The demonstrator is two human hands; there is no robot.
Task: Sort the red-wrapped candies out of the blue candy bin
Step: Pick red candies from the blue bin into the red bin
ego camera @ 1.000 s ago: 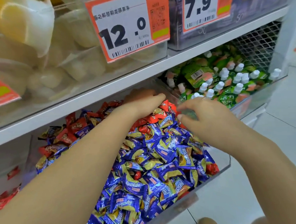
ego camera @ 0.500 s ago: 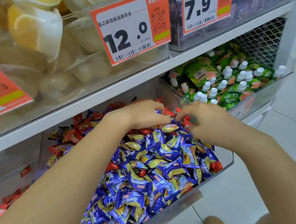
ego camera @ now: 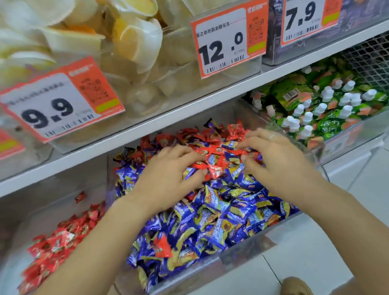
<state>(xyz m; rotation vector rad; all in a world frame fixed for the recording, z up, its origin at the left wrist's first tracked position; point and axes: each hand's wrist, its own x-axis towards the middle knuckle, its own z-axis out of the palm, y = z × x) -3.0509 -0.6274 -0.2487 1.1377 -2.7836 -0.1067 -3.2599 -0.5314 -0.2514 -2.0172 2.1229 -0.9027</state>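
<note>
**Both hands raking red candies at back of blue bin**

Shop shelving over a pale tiled floor [ego camera: 365, 206], bottom right of frame; a tan shoe [ego camera: 295, 290] sits at the bottom edge.

Nearest: clear-walled blue candy bin [ego camera: 249, 249], lower centre, heaped with blue-wrapped candies [ego camera: 219, 214]. One stray red candy [ego camera: 162, 247] lies on the near slope, untouched. Lower left, a neighbouring bin holds only red candies [ego camera: 53, 244], the likely drop spot.

Mid-frame: left hand [ego camera: 167, 172] and right hand [ego camera: 274, 157] rest palm-down on the heap, close together. Between them a cluster of red-wrapped candies [ego camera: 213, 162]. Left fingers are curled, thumb and forefinger closing round red wrappers. Right fingers are loosely bent and a little spread, tips on the pile; cannot tell if they grip anything. A ring [ego camera: 271, 136] shows on the right hand.

Farther: more red ones mixed in along the back of the bin [ego camera: 211, 133]. Right of centre, green pouches with white caps [ego camera: 324, 110]. Above the shelf, price tags 9.9 [ego camera: 54, 101], 12.0 [ego camera: 229, 39], 7.9 [ego camera: 308, 12].

Doing it well, as a judgement: pinch reds singly or in small bunches so blues don't ride along, lift clear before crossing left, work back to front, and don't miss the near stray.
</note>
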